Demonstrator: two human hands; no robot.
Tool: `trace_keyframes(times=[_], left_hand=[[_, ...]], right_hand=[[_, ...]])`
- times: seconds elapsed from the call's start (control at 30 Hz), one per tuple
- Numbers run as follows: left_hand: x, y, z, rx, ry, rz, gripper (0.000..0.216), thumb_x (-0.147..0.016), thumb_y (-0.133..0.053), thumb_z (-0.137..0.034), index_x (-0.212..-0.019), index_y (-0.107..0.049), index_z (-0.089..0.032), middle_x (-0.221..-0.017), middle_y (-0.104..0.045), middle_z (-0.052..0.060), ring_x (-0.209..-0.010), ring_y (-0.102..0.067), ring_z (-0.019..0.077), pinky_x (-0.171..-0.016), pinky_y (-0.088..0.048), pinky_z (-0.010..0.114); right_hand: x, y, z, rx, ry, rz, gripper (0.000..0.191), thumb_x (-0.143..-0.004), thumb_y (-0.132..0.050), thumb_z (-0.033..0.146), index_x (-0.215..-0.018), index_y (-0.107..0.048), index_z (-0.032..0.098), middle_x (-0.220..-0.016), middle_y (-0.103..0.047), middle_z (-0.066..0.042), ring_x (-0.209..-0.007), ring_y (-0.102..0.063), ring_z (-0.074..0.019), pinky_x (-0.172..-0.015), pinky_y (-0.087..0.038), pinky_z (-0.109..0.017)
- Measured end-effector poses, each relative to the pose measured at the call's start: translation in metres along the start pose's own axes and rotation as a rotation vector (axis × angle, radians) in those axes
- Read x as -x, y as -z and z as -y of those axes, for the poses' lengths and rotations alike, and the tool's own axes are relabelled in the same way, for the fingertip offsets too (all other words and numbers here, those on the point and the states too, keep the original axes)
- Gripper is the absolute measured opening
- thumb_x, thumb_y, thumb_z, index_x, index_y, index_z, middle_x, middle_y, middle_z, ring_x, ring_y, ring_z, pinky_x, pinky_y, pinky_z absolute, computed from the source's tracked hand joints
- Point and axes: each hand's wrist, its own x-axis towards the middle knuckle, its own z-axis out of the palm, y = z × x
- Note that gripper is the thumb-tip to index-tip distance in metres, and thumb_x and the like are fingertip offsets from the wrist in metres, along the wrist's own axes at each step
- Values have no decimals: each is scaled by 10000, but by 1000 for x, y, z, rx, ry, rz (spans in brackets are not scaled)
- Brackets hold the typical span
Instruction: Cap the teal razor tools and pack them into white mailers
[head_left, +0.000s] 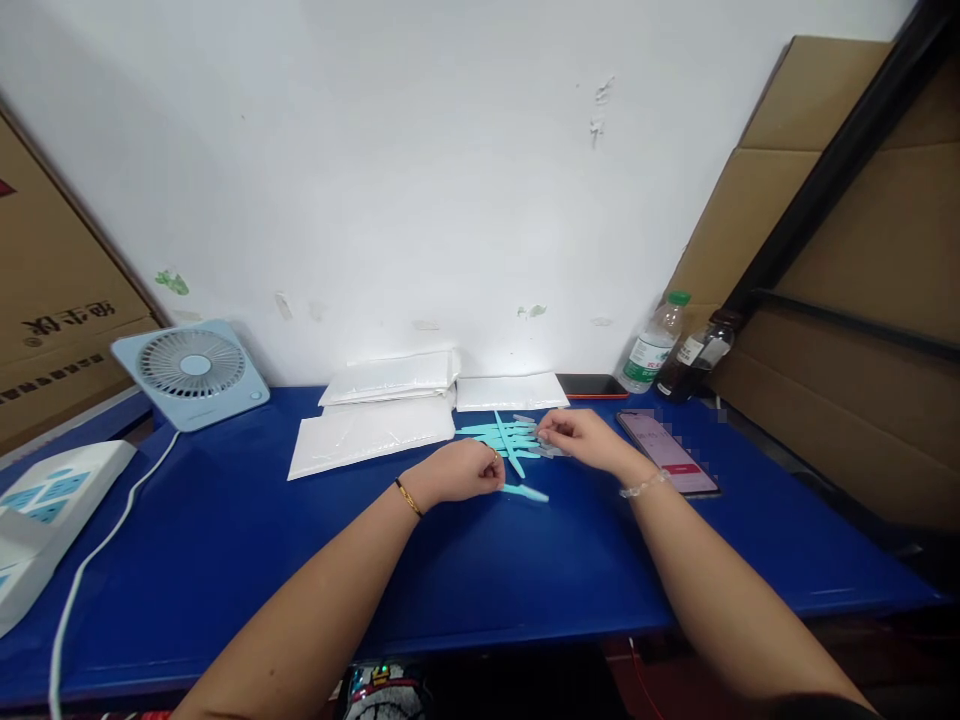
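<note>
My left hand (469, 470) is closed in a pinch at the left end of a slim turquoise stick (527, 493), which looks like an eyebrow razor. Just behind it, several similar turquoise sticks (491, 438) lie side by side, with one more stick (510, 450) crossing over them. Small clear pieces, perhaps caps (551, 451), show at their right ends. Over these clear pieces is my right hand (576, 437), its fingers curled and thumb drawn in. Whatever lies between those fingertips is too small to make out.
White flat packets (375, 435) lie left of the sticks, against the wall. To the right are a lit phone (667, 455), a dark phone (592, 386) and two bottles (654, 345). A blue fan (199, 370) and white power strip (67, 520) stand left on the blue table (525, 580).
</note>
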Motion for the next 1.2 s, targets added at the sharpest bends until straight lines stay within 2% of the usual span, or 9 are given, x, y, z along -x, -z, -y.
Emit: trace_keyframes(times=[0.1, 0.23, 0.33, 0.53, 0.73, 0.9, 1.0, 1.1, 1.2], left_hand=[[-5, -6, 1, -92, -41, -84, 195, -867, -493, -266, -864, -671, -186, -835, -662, 24, -726, -583, 137, -641, -408, 225], [-18, -13, 8, -306, -27, -299, 347, -940, -328, -184, -1152, -596, -248, -1073, -595, 51, -884, -570, 164, -734, -422, 256], [-28, -17, 13, -448, -41, -321, 310, -933, -372, -200, -1084, -629, -286, -1101, -574, 36, -911, -542, 179, -728, -400, 272], [-35, -22, 16, -535, -78, -361, 205, -927, -449, -276, -882, -642, -225, -1025, -606, 21, -936, -504, 177, -756, -353, 297], [-35, -19, 11, -502, -90, -467, 220, -948, -417, -273, -890, -610, -185, -997, -632, 40, -1018, -503, 191, -866, -340, 332], [-19, -14, 3, -278, 16, -437, 216, -942, -394, -221, -892, -598, -169, -853, -635, 37, -806, -567, 151, -765, -408, 270], [-7, -18, 3, -245, 56, -377, 204, -909, -436, -193, -830, -621, -156, -865, -616, 57, -809, -569, 155, -733, -428, 247], [-3, -23, 5, -295, 68, -277, 195, -882, -456, -168, -802, -634, -162, -802, -617, 48, -759, -569, 159, -693, -426, 250], [-6, -24, 9, -309, 67, -243, 183, -870, -470, -171, -809, -643, -165, -797, -629, 48, -748, -575, 161, -677, -423, 249]], right_hand=[[2, 11, -9, 252, 23, -43, 107, -766, -576, 233, -772, -660, 168, -698, -641, -23, -606, -548, -129, -567, -397, -230], [1, 12, -18, 404, 35, 50, 99, -667, -625, 162, -760, -658, 174, -744, -645, -29, -655, -561, -146, -612, -401, -235], [0, 8, -18, 432, 44, 93, 93, -665, -603, 136, -734, -651, 176, -726, -635, -27, -642, -558, -146, -603, -393, -235], [0, 7, -12, 247, -17, 47, 58, -733, -566, 190, -715, -618, 173, -650, -605, -9, -590, -551, -133, -565, -404, -235], [-1, 2, -6, -234, -88, -30, 203, -764, -617, 329, -880, -518, 195, -699, -594, 15, -594, -631, -143, -551, -473, -248], [-2, 4, 0, -384, -97, -40, 310, -701, -712, 401, -772, -508, 179, -660, -641, -15, -626, -644, -152, -587, -490, -262], [0, 3, 1, -420, -69, 36, 326, -680, -735, 416, -748, -532, 171, -649, -644, -10, -624, -626, -142, -605, -487, -265], [5, -6, -1, -339, -57, 103, 306, -687, -729, 416, -817, -631, 157, -694, -667, -21, -648, -621, -147, -644, -490, -281], [14, -18, -3, -194, -61, 92, 273, -737, -683, 407, -875, -692, 172, -795, -696, -46, -726, -636, -173, -694, -496, -302]])
